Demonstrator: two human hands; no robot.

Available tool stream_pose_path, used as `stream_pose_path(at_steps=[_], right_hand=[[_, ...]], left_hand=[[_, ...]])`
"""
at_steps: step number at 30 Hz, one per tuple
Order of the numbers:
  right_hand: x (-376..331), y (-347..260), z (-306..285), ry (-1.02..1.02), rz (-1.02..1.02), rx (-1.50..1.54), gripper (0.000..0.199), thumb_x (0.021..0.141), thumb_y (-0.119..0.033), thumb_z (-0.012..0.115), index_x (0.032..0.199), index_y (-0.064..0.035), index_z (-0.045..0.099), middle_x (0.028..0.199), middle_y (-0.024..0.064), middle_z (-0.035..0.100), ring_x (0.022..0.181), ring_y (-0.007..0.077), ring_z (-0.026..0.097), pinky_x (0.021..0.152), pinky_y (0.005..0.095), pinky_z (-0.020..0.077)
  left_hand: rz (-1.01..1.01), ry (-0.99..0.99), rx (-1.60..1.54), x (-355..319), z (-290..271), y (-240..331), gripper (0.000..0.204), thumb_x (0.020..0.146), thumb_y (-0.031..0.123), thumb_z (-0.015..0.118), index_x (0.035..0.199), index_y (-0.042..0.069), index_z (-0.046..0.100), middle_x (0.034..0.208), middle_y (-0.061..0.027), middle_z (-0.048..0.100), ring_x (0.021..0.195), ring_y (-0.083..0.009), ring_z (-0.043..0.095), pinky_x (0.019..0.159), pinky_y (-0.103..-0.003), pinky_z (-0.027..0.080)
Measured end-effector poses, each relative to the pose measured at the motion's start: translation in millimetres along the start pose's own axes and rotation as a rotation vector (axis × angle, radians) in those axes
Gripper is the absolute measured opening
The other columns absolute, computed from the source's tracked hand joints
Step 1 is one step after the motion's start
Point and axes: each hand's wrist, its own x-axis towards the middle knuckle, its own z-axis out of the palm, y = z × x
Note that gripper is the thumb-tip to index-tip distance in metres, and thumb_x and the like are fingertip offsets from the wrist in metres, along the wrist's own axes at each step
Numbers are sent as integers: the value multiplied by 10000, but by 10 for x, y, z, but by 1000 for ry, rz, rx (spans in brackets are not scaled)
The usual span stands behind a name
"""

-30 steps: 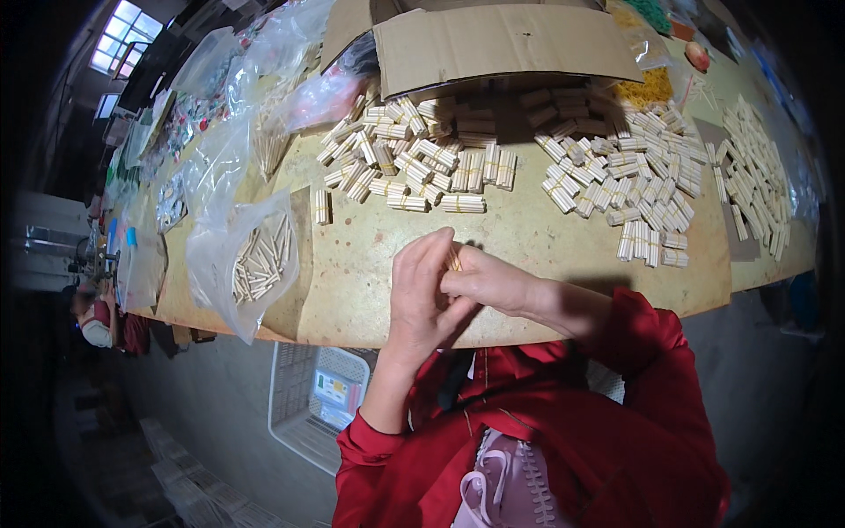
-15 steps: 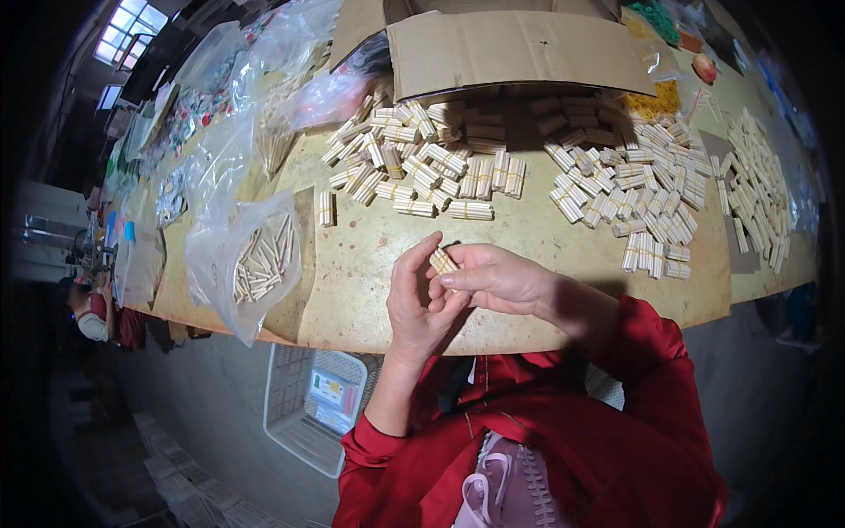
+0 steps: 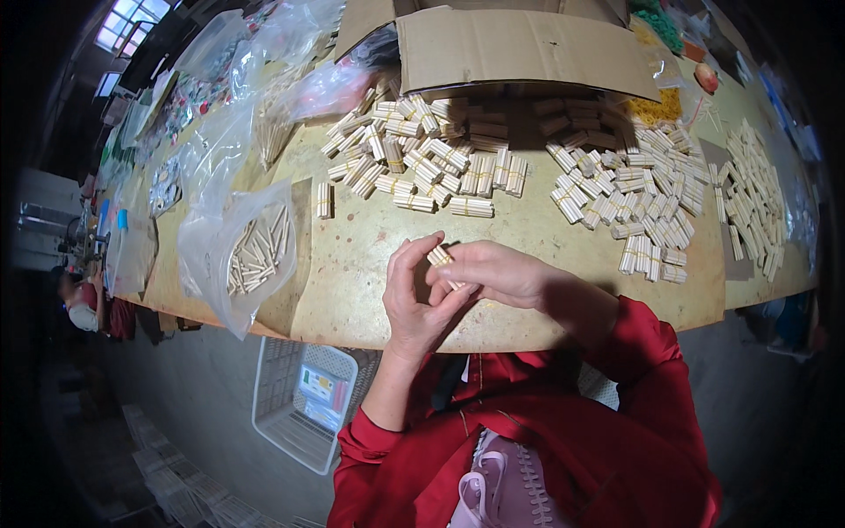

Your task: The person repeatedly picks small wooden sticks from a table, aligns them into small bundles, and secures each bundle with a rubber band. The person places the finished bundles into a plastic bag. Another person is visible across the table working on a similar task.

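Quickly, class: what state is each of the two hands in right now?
Left hand: half-curled, holding a yellow-banded bundle of short, pale wooden sticks.
Right hand: at the same bundle; whether it grips cannot be told.

Far beyond and to the left of the left hand (image 3: 412, 304), we see a bright, barred window (image 3: 132, 25), with a smaller pane (image 3: 107, 84) just below it. Beneath the hand we have a broad, yellowish table (image 3: 352, 282), stained with dark spots and brightly lit. Nearer us and left of the hand, we look down on grey floor (image 3: 207, 396), dimmer than the tabletop, with deep shadow farther left.
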Motion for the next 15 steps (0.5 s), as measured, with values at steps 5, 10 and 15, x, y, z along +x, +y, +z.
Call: stream_pose_path(at_steps=[5, 10, 15], right_hand=[[36, 36, -49, 29, -69, 55, 304, 992, -268, 509, 1117, 3, 566, 958, 81, 646, 862, 133, 618, 787, 283, 505], [14, 6, 8, 119, -82, 0, 322, 970, -291, 556, 1122, -7, 567, 944, 64, 644, 787, 93, 589, 702, 242, 486], [-62, -238, -90, 445, -297, -216, 196, 966, -204, 530, 1056, -43, 596, 875, 47, 650, 746, 82, 606, 663, 203, 482]], left_hand=[[40, -45, 13, 17, 4, 60, 660, 607, 129, 883, 1180, 34, 570, 1133, -119, 614, 1056, -273, 587, 919, -353, 466], [-59, 71, -227, 13, -47, 14, 673, 690, 44, 825, 1271, 20, 486, 1230, -119, 574, 1103, -215, 569, 963, -322, 449], [-136, 142, -34, 21, -505, 67, 630, 755, -43, 712, 1317, 12, 432, 1291, -169, 531, 1207, -241, 513, 1036, -360, 402]])
